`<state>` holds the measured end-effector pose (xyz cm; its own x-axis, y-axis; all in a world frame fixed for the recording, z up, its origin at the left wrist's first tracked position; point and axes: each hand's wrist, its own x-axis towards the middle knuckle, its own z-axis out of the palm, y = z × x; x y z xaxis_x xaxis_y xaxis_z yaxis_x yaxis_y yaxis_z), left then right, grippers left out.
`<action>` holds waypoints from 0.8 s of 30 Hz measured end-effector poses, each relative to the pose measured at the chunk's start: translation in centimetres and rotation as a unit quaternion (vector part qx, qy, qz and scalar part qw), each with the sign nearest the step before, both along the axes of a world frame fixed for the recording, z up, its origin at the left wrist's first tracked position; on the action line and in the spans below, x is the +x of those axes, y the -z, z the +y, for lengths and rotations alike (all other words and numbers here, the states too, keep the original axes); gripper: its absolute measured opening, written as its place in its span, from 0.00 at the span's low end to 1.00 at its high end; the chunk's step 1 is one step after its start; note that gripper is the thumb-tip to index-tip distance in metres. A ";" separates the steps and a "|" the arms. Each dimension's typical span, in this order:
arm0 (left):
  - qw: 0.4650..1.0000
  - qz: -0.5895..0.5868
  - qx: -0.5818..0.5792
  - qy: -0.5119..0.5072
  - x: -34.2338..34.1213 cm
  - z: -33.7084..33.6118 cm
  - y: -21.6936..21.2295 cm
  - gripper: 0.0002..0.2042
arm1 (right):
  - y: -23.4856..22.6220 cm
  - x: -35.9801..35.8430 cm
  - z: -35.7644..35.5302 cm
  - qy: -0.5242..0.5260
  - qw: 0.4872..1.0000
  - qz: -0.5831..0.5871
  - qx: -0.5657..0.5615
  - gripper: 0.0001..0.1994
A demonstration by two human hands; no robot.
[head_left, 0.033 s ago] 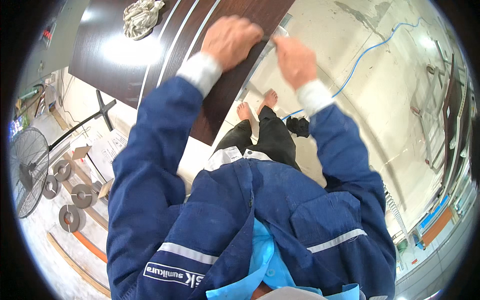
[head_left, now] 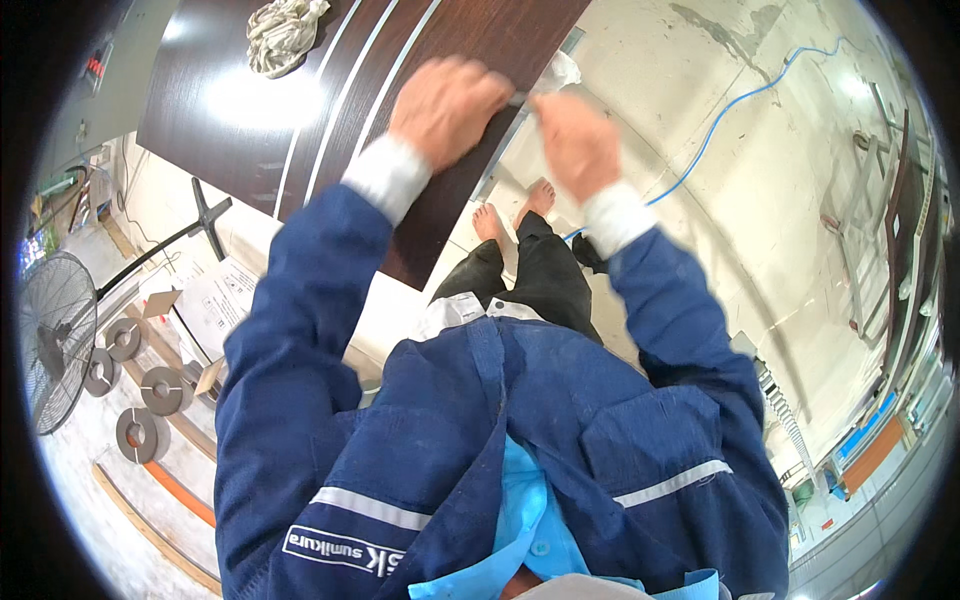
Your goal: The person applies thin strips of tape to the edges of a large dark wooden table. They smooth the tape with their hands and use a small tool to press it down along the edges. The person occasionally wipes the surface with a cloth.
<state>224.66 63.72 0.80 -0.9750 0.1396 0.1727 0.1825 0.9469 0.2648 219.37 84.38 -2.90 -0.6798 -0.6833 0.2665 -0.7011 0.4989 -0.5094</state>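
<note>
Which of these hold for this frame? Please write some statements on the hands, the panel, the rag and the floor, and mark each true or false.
1. The left hand rests on the dark wood-grain panel. True.
2. The right hand pinches a white cloth at the panel's edge. True.
3. A crumpled rag lies under the left hand. False: it lies apart from it, farther up the panel to the left.
4. The person wears boots. False: the bare feet show on the floor.
5. A blue cable runs across the pale floor. True.
6. The standing fan is on the person's right. False: it is at the left edge.
</note>
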 end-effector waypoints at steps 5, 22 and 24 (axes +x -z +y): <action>0.997 -0.074 0.025 -0.015 18.4 -0.4 -2.3 0.06 | -2.0 13.1 0.6 -0.164 0.984 -0.064 -0.014 0.12; 0.995 -0.087 0.046 0.000 26.7 -0.4 -1.1 0.07 | -1.3 20.6 0.6 -0.217 0.964 -0.148 0.034 0.06; 0.996 -0.068 0.059 0.005 27.4 0.0 -2.2 0.08 | -1.0 21.3 0.8 -0.193 0.969 -0.152 0.007 0.06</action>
